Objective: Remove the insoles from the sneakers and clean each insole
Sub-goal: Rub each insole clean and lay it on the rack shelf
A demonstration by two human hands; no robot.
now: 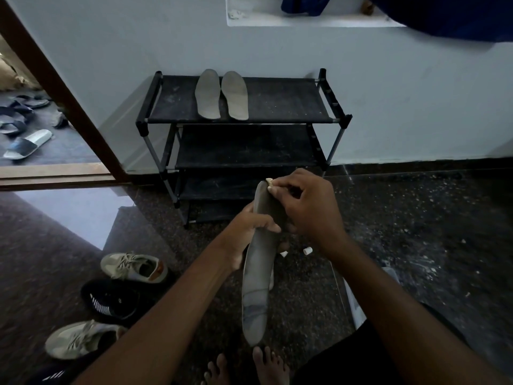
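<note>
Entryway floor, shoe rack against pale wall: insole cleaning in hand.

Dark speckled stone floor (402,232), glossy at left; pale blue wall (388,93) behind. Black three-tier shoe rack (337,120) carries two grey insoles (222,94) side by side on its top shelf. Left hand (247,232) closed around the middle of a third insole (256,282), held upright over the floor. Right hand (305,207) pinches a small white wad (269,182) against the insole's upper tip. Beige sneakers (133,266) and a black sneaker (111,300) stand on the floor at left. Open doorway (55,87), sandals beyond.
</note>
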